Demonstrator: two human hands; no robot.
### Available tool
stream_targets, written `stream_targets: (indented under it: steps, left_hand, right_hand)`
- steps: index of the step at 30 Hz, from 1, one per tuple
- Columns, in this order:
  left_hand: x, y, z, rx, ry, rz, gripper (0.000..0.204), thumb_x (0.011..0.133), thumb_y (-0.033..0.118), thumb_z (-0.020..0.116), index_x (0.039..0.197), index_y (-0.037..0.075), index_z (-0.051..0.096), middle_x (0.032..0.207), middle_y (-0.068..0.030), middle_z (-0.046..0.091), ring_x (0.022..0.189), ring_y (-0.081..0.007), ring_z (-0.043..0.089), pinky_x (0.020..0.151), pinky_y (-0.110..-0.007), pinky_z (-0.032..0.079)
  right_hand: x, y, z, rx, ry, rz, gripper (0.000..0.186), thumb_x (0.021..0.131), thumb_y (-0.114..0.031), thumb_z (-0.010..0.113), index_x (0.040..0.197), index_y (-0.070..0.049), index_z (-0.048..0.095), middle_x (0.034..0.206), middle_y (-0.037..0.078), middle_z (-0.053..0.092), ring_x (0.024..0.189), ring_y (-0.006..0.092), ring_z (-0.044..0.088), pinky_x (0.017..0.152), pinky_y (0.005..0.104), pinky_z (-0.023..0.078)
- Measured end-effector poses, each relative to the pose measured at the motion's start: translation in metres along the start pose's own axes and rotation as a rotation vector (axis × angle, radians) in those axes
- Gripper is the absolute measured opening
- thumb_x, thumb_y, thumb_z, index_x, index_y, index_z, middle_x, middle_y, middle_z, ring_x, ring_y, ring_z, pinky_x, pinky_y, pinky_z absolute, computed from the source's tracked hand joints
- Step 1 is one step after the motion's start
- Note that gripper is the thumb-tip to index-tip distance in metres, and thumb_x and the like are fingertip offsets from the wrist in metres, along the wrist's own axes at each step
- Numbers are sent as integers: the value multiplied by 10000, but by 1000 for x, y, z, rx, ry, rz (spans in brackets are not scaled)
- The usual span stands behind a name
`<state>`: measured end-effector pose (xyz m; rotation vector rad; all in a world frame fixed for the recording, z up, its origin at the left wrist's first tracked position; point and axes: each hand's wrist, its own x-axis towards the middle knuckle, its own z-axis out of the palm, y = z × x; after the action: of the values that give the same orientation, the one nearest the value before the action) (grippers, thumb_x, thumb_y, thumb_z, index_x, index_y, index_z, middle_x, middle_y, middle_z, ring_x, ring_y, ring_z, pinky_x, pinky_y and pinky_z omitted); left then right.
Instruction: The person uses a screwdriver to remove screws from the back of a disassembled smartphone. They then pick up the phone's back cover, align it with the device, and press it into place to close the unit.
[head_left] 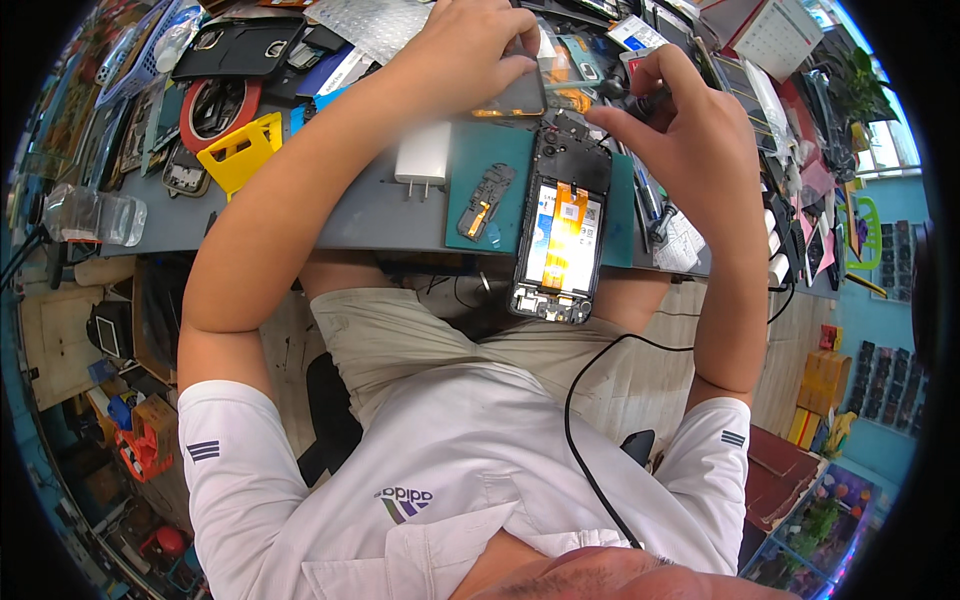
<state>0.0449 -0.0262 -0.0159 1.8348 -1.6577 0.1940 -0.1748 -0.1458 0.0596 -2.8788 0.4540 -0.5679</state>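
An opened smartphone [565, 220] with its battery, orange flex cable and lower board exposed lies on a teal work mat [470, 170], its near end overhanging the table edge. At the phone's far right corner is my right hand [700, 125], thumb and index finger apart, with dark small parts behind them. My left hand [470, 50] reaches farther back, fingers bent and mostly closed over a dark phone panel [515, 95]; whatever they grip is hidden. Left of the opened phone lies a loose black inner cover [487, 200].
A white plug charger [423, 155] lies left of the mat, by a yellow stand [242, 155] and a red-rimmed tape roll [220, 110]. Phone parts crowd the back. A clear bottle [110, 217] is far left. A black cable [568, 400] crosses my front.
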Motion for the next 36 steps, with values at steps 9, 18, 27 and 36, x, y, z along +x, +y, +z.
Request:
stream_targets:
  steps: [9,18,27,36]
  left_hand:
    - [0,-3,5,88,3,82,145,929,190,717,962,52,690,1008,-151,622,1030,-361,574,922,-478,460]
    - [-1,0,-1,21,43,31,161,944,167,692,973,10,677,955,-180,661,989,-376,613,891,-477,488]
    - [0,16,-23,-215,20,-172,155,899,141,736,954,-2,714,858,-184,695,802,-304,688,758,-394,547]
    - [-9,27,-39,-258,17,-67,191,861,102,763,1038,31,775,895,-113,749,865,-239,681,779,-367,549]
  right_hand:
    - [-1,2,2,88,24,-23,403,832,-267,911,1007,-47,622,723,30,657,585,139,627,562,315,470]
    - [-5,3,4,28,59,-43,430,823,-282,913,1049,-53,627,827,37,704,627,171,651,589,328,493]
    - [-9,3,5,105,88,-100,411,838,-228,897,1100,-57,630,894,42,720,662,168,663,601,329,492]
    - [-10,-3,0,132,27,-48,419,857,-226,877,1128,-56,607,897,68,709,678,180,662,627,336,508]
